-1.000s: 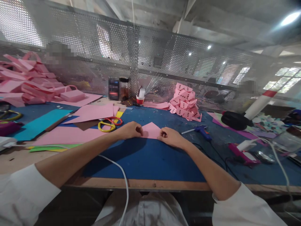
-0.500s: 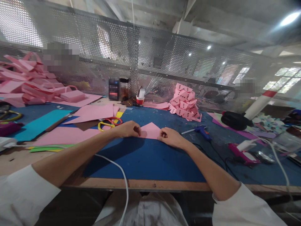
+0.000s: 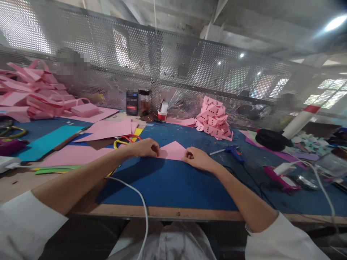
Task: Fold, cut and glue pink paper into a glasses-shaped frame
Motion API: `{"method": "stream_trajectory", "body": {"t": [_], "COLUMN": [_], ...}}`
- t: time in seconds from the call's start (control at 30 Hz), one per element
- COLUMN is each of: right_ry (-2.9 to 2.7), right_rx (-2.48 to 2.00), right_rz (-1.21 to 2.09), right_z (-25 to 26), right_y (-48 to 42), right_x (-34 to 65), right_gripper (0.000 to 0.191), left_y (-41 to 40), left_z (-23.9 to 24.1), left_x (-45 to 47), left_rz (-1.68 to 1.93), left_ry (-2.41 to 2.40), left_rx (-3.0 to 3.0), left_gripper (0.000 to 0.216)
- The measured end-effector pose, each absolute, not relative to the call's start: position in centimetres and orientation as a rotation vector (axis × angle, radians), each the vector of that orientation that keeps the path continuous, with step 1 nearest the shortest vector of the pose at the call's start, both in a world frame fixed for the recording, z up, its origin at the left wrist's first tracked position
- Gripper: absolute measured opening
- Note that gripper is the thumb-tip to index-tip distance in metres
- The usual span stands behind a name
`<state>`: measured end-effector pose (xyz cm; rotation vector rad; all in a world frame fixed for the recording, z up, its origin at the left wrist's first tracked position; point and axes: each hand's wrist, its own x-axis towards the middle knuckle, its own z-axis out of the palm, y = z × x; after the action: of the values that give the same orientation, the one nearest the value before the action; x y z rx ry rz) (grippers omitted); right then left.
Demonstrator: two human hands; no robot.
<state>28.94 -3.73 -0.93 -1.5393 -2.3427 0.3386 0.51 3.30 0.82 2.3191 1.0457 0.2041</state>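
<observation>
Left hand point(image 3: 148, 148) and right hand point(image 3: 197, 157), fingers curled nearly closed, pinched opposite ends of pink paper point(image 3: 172, 151) on the surface point(image 3: 173, 186); uneven pull probably risked skewing or creasing it.

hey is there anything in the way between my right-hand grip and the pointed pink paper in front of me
Nothing visible is: your right-hand grip appears to touch the right corner of the pink paper. The blue glue gun lies off to the right, not between them.
</observation>
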Motion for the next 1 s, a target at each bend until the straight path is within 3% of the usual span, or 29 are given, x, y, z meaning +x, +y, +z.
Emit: {"method": "stream_trajectory", "body": {"t": [1.0], "right_ry": [-2.335], "right_rx": [-1.526], "right_rz": [0.349], "right_z": [-1.0], "right_y": [-3.8], "right_x": [29.0], "right_gripper": [0.016], "left_y": [3.0], "left_z": [1.4], "left_x": [-0.6], "left_rz": [0.175], "left_ry": [1.135], "left_rx": [2.292], "left_gripper": [0.021]}}
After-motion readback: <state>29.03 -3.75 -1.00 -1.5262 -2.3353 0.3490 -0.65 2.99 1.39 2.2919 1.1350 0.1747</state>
